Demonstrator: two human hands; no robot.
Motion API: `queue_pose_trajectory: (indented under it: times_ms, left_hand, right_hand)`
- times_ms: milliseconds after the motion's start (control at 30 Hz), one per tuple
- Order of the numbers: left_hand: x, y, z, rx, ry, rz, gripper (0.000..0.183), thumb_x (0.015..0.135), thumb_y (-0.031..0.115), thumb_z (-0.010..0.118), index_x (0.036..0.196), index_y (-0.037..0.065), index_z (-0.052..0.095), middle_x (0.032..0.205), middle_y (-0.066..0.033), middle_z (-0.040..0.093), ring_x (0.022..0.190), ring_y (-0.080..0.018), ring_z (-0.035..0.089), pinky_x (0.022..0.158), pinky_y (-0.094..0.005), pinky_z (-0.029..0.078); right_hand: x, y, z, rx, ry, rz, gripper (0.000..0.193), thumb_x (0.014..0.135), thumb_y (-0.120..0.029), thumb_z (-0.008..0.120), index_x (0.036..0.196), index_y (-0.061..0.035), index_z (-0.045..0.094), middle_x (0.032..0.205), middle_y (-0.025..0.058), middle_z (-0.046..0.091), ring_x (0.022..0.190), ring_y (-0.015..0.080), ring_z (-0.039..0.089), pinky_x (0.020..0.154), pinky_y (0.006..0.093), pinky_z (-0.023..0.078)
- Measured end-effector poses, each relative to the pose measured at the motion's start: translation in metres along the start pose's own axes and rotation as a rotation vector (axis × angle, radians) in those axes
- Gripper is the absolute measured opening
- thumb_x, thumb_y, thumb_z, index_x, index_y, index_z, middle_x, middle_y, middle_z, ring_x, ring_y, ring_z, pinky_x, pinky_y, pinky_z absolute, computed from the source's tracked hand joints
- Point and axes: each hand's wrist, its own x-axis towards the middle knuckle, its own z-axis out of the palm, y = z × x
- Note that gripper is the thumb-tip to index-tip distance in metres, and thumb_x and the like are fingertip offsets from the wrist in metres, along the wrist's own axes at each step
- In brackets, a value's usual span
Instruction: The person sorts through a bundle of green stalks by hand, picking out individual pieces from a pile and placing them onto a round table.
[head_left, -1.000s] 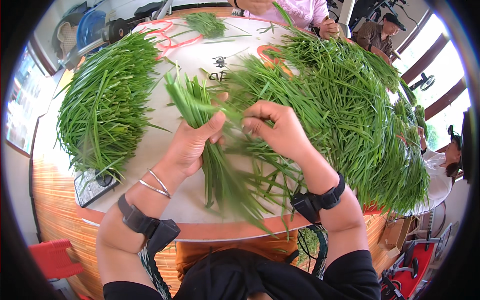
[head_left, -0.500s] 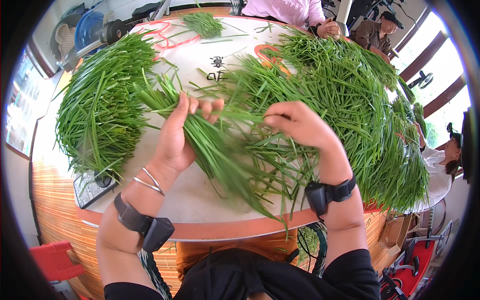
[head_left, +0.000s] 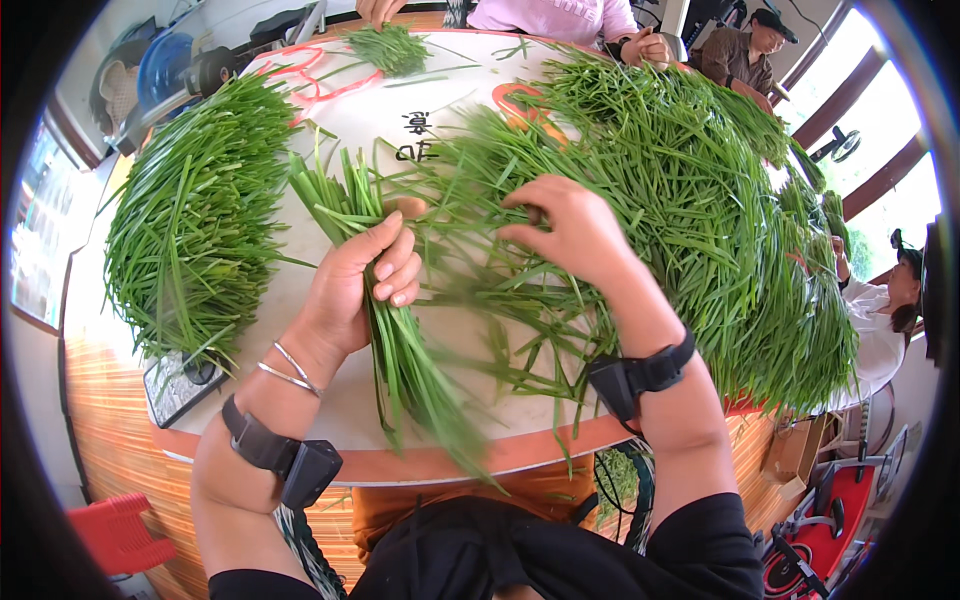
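My left hand is wrapped round a bunch of garlic chives above the white table. The cut ends stand out above the fist, and the long leaves hang down toward the near table edge, their tips blurred. To its right, my right hand hovers over loose chives, thumb and fingers curved and apart with nothing visible between them. Beside and beyond that hand spreads a large heap of chives. A neatly stacked pile of chives lies on the left of the table.
A phone lies at the near left table edge. Across the table, another person's hand touches a small pile of chives. Co-workers sit at the far side and right. A red plastic stool stands on the floor at left.
My left hand has closed more fully round the bunch, which now hangs more upright. My right hand has come away from the strands it pinched and opened. A co-worker's hand has appeared at the far pile.
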Motion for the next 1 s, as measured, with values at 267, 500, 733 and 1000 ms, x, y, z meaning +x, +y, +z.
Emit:
queue_pose_trajectory:
  times_ms: [267,500,733,1000]
  left_hand:
    - [0.003,-0.005,-0.004,0.119,0.115,0.064,0.033,0.092,0.037,0.051,0.071,0.014,0.039,0.063,0.0050,0.034,0.051,-0.0039,0.034,0.049,-0.0190,0.033]
    - [0.001,-0.005,-0.004,0.157,0.115,-0.028,0.029,0.092,0.039,0.050,0.091,0.010,0.052,0.064,0.0046,0.037,0.052,-0.0046,0.035,0.050,-0.0194,0.034]
    - [-0.001,-0.015,0.001,0.303,0.135,0.033,0.027,0.092,0.034,0.052,0.097,0.008,0.054,0.069,0.0037,0.040,0.060,-0.0064,0.041,0.055,-0.0212,0.038]
    - [0.005,-0.011,-0.009,0.101,0.067,0.174,0.034,0.094,0.040,0.044,0.075,0.012,0.042,0.068,0.0004,0.044,0.065,-0.0126,0.047,0.074,-0.0330,0.047]
  right_hand:
    - [0.005,-0.004,0.010,0.137,0.125,-0.075,0.011,0.074,-0.015,0.068,0.078,-0.0056,0.066,0.077,0.0054,0.057,0.072,0.0190,0.054,0.064,0.0310,0.044]
    - [0.001,-0.024,0.006,0.518,0.106,0.062,0.011,0.079,-0.010,0.066,0.084,-0.0004,0.064,0.074,0.0036,0.056,0.062,0.0092,0.048,0.058,0.0238,0.040]
    - [-0.007,-0.047,0.012,0.575,-0.248,-0.035,0.013,0.079,-0.012,0.063,0.087,-0.0015,0.062,0.068,0.0099,0.059,0.057,0.0178,0.054,0.057,0.0288,0.044]
    - [-0.004,0.009,-0.020,-0.032,0.005,0.191,0.018,0.077,-0.025,0.063,0.081,-0.0076,0.067,0.071,0.0113,0.064,0.063,0.0285,0.060,0.060,0.0355,0.048]
